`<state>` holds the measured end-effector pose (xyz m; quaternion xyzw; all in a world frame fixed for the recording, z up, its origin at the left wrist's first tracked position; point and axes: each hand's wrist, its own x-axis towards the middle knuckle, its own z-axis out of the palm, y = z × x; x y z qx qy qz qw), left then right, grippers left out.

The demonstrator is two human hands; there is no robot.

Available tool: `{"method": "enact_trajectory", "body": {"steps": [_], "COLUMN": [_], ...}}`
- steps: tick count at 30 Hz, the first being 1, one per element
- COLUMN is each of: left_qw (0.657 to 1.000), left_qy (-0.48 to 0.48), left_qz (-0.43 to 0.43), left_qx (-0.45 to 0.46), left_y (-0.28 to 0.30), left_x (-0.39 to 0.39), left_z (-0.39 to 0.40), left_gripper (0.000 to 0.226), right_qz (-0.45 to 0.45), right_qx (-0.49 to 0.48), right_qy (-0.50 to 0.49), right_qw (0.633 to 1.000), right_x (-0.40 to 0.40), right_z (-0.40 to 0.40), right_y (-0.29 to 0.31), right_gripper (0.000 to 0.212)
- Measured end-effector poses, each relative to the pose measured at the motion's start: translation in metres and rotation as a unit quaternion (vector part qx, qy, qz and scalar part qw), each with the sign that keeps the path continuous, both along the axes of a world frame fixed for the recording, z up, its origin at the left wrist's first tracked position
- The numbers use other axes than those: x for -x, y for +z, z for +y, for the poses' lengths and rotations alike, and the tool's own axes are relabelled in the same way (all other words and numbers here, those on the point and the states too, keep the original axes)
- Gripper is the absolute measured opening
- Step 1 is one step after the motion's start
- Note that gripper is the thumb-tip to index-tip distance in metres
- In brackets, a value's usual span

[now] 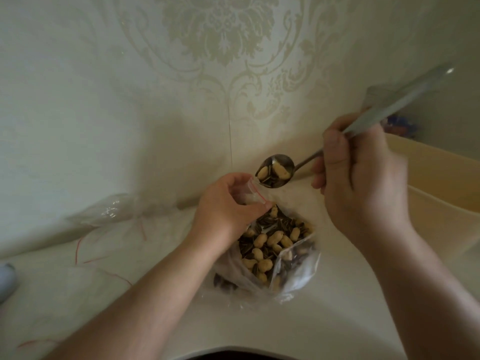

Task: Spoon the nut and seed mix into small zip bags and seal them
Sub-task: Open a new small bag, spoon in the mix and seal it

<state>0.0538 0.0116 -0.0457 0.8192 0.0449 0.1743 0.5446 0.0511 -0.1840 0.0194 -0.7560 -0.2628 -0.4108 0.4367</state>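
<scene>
My left hand (228,203) pinches a small clear zip bag (251,194) with a red seal line, holding its mouth open above the table. My right hand (358,178) grips the handle of a metal spoon (275,170). The spoon's bowl carries peanuts and striped sunflower seeds and sits right at the small bag's mouth. Below both hands lies a large clear bag of nut and seed mix (272,250), open at the top.
Several empty zip bags (109,224) with red seals lie on the white table at the left. A beige box (441,183) stands at the right against the patterned wall. A grey object (6,281) shows at the left edge. The table's front edge curves near the bottom.
</scene>
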Motion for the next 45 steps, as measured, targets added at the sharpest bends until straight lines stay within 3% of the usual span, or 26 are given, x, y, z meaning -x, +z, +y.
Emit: {"method": "enact_trajectory", "body": {"steps": [13, 20, 25, 33, 37, 45], "left_qw": [0.998, 0.997, 0.996, 0.992, 0.990, 0.984], "left_qy": [0.014, 0.009, -0.002, 0.000, 0.004, -0.018], "left_qz": [0.022, 0.024, 0.036, 0.027, 0.015, -0.005], "left_qx": [0.049, 0.070, 0.084, 0.122, 0.141, 0.177], "left_y": [-0.004, -0.007, -0.007, -0.002, 0.005, 0.011], "left_x": [-0.004, -0.009, -0.008, -0.003, 0.002, 0.007], "left_z": [0.002, 0.004, 0.007, 0.005, 0.005, 0.005], "left_gripper": [0.072, 0.089, 0.070, 0.064, 0.070, 0.078], "right_qz": [-0.040, -0.045, -0.043, -0.098, -0.083, -0.089], "right_qx": [0.094, 0.120, 0.138, 0.117, 0.092, 0.064], "right_qy": [0.041, 0.066, 0.077, 0.063, 0.078, 0.080], "right_qw": [0.994, 0.990, 0.987, 0.986, 0.989, 0.991], "right_x": [0.002, 0.003, 0.007, 0.007, 0.003, 0.001], "right_z": [0.015, 0.017, 0.017, 0.018, 0.014, 0.011], "right_y": [-0.011, -0.015, -0.015, -0.020, -0.021, -0.024], "right_gripper": [0.018, 0.041, 0.058, 0.017, 0.027, 0.025]}}
